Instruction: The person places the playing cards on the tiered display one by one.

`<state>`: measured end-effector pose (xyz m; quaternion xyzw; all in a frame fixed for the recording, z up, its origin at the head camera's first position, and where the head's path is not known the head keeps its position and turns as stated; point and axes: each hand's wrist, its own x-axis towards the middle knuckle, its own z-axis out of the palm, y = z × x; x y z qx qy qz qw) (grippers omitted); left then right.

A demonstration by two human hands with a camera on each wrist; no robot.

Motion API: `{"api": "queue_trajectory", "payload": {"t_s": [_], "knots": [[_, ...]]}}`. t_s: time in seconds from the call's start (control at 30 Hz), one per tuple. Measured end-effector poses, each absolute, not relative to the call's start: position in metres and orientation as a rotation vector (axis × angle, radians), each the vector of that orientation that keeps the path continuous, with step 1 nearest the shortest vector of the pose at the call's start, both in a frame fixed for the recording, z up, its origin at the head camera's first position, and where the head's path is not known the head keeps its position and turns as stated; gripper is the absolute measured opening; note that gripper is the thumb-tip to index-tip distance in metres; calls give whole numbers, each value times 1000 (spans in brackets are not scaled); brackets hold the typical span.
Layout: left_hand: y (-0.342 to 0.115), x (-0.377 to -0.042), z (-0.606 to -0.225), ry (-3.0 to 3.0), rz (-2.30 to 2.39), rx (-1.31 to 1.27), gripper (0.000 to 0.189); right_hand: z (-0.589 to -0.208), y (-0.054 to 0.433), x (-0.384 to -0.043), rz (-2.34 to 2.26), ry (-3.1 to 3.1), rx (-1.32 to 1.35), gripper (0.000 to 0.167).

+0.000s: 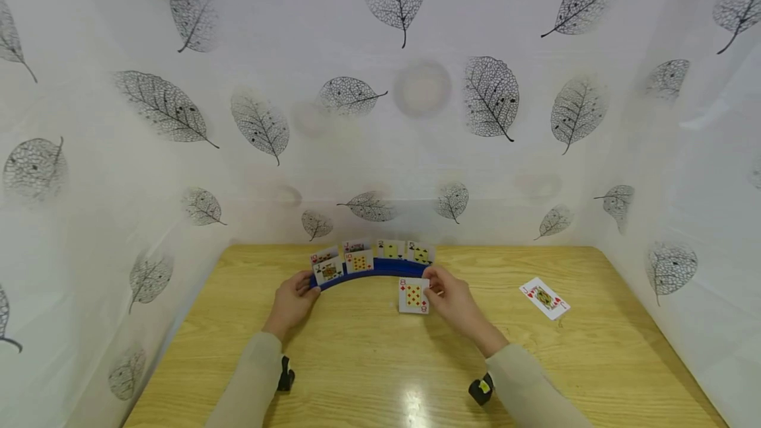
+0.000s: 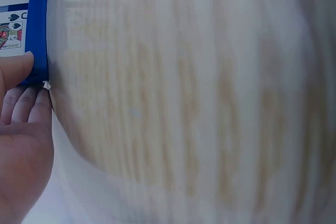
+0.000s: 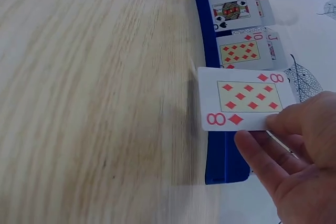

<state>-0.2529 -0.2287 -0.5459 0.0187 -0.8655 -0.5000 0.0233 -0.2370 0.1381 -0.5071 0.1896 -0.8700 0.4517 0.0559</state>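
Observation:
A curved blue card holder (image 1: 389, 266) stands near the table's far edge with playing cards upright in it. My left hand (image 1: 293, 299) grips its left end, thumb in front and fingers behind. Between thumb and fingers, my right hand (image 1: 454, 302) pinches an eight of diamonds (image 3: 241, 100) by its edge, in front of the holder's right half. In the holder's left half, a jack of spades (image 3: 231, 12) and a ten of diamonds (image 3: 240, 52) stand in front of other cards. Two black-suit cards (image 1: 390, 249) stand farther back on the right.
A jack of hearts (image 1: 544, 298) lies face up on the wooden table (image 1: 357, 362), to the right of my right hand. White sheeting (image 1: 416, 150) with a leaf print hangs behind the table and at both sides. A black strap device (image 1: 481, 390) sits by my right sleeve.

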Motion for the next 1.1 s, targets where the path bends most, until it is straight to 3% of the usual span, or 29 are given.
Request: {"api": "queue_trajectory", "payload": {"t_s": [1.1], "knots": [[-230,-254,-547,-2665,-1597,75,49,-514,84,-282,1329,-2393,433,21]]}}
